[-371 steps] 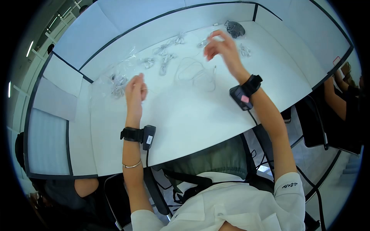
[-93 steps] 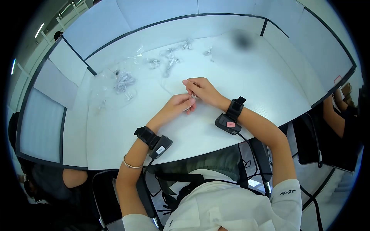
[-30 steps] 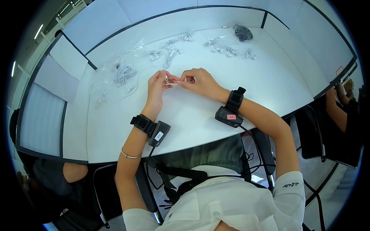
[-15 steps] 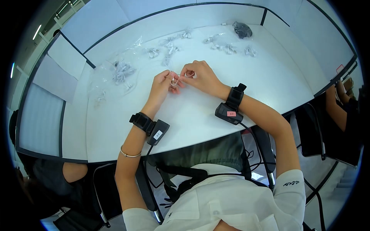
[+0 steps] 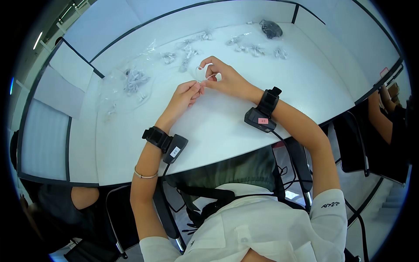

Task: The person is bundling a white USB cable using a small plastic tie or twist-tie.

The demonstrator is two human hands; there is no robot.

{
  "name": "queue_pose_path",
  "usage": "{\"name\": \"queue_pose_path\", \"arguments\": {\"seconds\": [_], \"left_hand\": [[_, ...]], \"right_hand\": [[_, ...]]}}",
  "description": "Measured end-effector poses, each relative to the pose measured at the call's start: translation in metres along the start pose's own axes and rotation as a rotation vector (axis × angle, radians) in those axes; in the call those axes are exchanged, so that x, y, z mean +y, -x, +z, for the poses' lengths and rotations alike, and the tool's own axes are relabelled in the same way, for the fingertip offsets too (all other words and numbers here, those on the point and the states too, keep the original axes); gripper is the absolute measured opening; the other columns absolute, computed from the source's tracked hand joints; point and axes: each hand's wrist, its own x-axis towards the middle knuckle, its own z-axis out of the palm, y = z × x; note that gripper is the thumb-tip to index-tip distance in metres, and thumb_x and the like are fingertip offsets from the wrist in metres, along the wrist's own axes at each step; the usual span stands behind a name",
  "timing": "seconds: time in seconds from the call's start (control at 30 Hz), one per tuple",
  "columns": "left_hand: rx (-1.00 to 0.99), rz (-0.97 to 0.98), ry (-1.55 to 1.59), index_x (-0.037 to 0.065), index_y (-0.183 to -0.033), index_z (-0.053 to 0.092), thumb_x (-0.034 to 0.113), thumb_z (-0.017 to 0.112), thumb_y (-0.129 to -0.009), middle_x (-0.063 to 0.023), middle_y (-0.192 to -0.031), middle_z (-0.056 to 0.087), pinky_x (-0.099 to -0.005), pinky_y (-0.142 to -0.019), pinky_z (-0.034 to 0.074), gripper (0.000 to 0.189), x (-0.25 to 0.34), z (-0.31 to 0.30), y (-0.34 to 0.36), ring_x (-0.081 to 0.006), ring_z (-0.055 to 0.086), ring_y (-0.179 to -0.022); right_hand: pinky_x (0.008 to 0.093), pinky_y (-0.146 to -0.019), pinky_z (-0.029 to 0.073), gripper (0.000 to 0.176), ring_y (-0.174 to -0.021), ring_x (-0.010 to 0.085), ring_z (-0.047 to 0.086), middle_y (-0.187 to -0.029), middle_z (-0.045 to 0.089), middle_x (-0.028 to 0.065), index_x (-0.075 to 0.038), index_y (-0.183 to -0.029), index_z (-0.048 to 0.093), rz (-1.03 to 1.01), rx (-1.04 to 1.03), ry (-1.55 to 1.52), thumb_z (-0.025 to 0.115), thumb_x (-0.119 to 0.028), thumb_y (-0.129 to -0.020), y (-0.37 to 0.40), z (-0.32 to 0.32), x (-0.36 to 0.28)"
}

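A thin white cable forms a small loop between my two hands above the white table. My left hand is closed on the cable, its fingers curled together. Just right of it, my right hand is also closed on the cable, thumb near the left fingertips and index finger raised at the loop. The hands nearly touch. Beyond them lie several small coiled white cables, some in clear plastic, among them a bundle and a long one.
A clear plastic bag of white cables lies at the left. More coiled cables and a dark bundle in plastic are at the back right. Low partitions surround the table. Other people sit at both sides.
My right hand's index finger has lifted and moved away from the left hand, with the cable loop now higher between them. My left fingers have curled more closely together.
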Motion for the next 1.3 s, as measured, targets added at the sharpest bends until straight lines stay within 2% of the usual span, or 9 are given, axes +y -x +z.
{"name": "queue_pose_path", "arguments": {"seconds": [0.1,0.2,0.4,0.6,0.8,0.9,1.0,1.2,1.3], "left_hand": [[0.035,-0.018,0.002,0.007,-0.077,0.051,0.026,0.042,-0.095,0.0060,-0.062,0.037,-0.0185,-0.047,0.024,0.028,0.005,0.008,0.004,-0.0031,0.029,-0.053],[0.060,0.035,-0.052,0.009,-0.077,0.049,0.029,0.044,-0.095,0.0077,-0.062,0.034,-0.0181,-0.046,0.021,0.027,-0.002,0.009,0.003,-0.0018,0.025,-0.052],[-0.008,-0.003,-0.012,0.009,-0.075,0.047,0.029,0.042,-0.095,0.0061,-0.063,0.034,-0.0185,-0.046,0.022,0.029,0.006,0.006,0.005,-0.0029,0.026,-0.052],[-0.049,0.007,0.187,0.011,-0.071,0.043,0.028,0.044,-0.092,0.0068,-0.061,0.031,-0.0193,-0.045,0.022,0.027,0.005,-0.001,0.004,-0.0035,0.025,-0.049],[0.025,-0.046,0.156,0.013,-0.063,0.035,0.026,0.042,-0.089,0.0063,-0.057,0.029,-0.0205,-0.043,0.022,0.030,0.005,0.001,0.005,-0.0041,0.024,-0.046],[0.046,-0.061,0.154,0.014,-0.061,0.032,0.026,0.042,-0.088,0.0064,-0.055,0.028,-0.0215,-0.042,0.020,0.031,0.005,0.000,0.003,-0.0042,0.022,-0.044],[0.068,-0.061,0.173,0.014,-0.061,0.031,0.026,0.042,-0.088,0.0065,-0.054,0.027,-0.0223,-0.041,0.019,0.032,0.004,0.000,0.002,-0.0042,0.021,-0.042],[0.072,-0.066,0.185,0.014,-0.062,0.031,0.032,0.043,-0.091,0.0063,-0.054,0.027,-0.0222,-0.041,0.019,0.036,0.005,0.001,0.003,-0.0045,0.021,-0.043],[0.058,-0.050,0.138,0.012,-0.064,0.037,0.034,0.043,-0.093,0.0067,-0.056,0.027,-0.0211,-0.043,0.020,0.037,0.007,0.003,0.005,-0.0046,0.022,-0.046]], "right_hand": [[0.0218,-0.065,0.036,0.036,-0.063,0.0069,0.042,-0.065,0.045,-0.0037,-0.010,-0.116,0.048,0.057,-0.056,-0.158,0.062,-0.014,-0.083,-0.002,-0.002,0.000],[0.0206,-0.065,0.037,0.028,-0.064,0.0054,0.043,-0.067,0.047,-0.0043,-0.008,-0.111,0.055,0.245,-0.110,-0.062,0.060,-0.019,-0.086,-0.002,-0.009,-0.007],[0.0204,-0.063,0.039,0.018,-0.067,0.0055,0.047,-0.073,0.056,-0.0020,-0.004,-0.094,0.063,0.192,-0.116,-0.182,0.059,-0.021,-0.088,-0.006,-0.012,0.002],[0.0229,-0.065,0.041,0.018,-0.072,0.0085,0.050,-0.075,0.059,0.0014,-0.003,-0.095,0.062,0.104,-0.212,-0.223,0.055,-0.019,-0.089,-0.004,-0.021,0.002],[0.0262,-0.066,0.042,0.022,-0.069,0.0143,0.050,-0.075,0.059,0.0067,-0.002,-0.099,0.060,0.129,-0.297,0.262,0.052,-0.021,-0.090,0.000,-0.021,-0.019],[0.0279,-0.065,0.042,0.026,-0.068,0.0170,0.050,-0.076,0.059,0.0090,-0.002,-0.099,0.060,0.188,-0.357,0.278,0.049,-0.023,-0.092,0.000,-0.020,-0.022],[0.0312,-0.064,0.042,0.028,-0.067,0.0205,0.051,-0.078,0.060,0.0105,-0.001,-0.099,0.060,0.049,-0.327,0.255,0.045,-0.024,-0.093,0.001,-0.018,-0.009],[0.0349,-0.067,0.042,0.024,-0.070,0.0252,0.053,-0.079,0.059,0.0117,-0.001,-0.088,0.058,0.110,-0.380,0.325,0.044,-0.021,-0.093,0.001,-0.022,-0.022],[0.0356,-0.068,0.042,0.023,-0.071,0.0267,0.053,-0.077,0.058,0.0113,-0.001,-0.085,0.056,0.029,-0.310,0.343,0.044,-0.020,-0.092,0.002,-0.020,-0.014]]}}
